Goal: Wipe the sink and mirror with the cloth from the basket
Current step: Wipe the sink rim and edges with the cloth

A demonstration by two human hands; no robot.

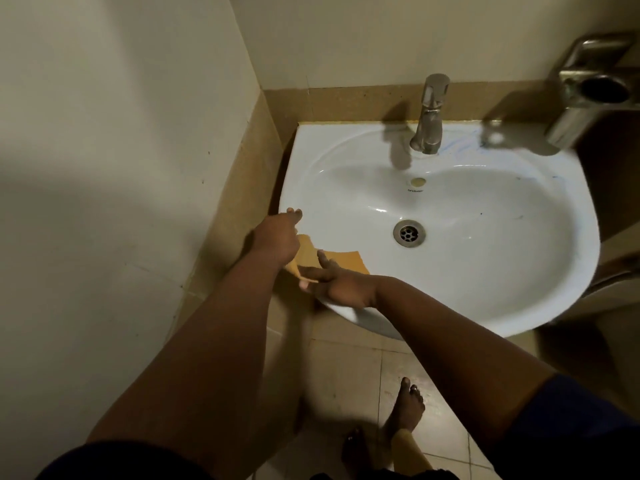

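Both hands meet at the near left rim of the white sink (540, 278), a little left of the frame's centre, with an orange cloth (343, 259) between them. The left hand (275, 239) is closed in a grip on the cloth's left end, its fingers curled over the sink's left edge. The right hand (337, 284) reaches across from the lower right and lies on the cloth with fingers stretched out; they seem to press or pinch the lower edge, though whether that grip is truly closed cannot be told. The cloth lies partly spread over the rim, one flat corner reaching into the bowl toward the drain (409, 233), which sits near the middle of the frame. So the cloth is already out of the basket, which is not in view, and has been brought to the sink; it looks as though the wiping is only starting or the cloth is being opened out for it. Faint bluish streaks and small dark specks show on the ledge beside the tap (429, 114) and along the right side of the bowl, so most of the sink probably remains to be wiped. The mirror is out of view, and that part appears wholly left to do.
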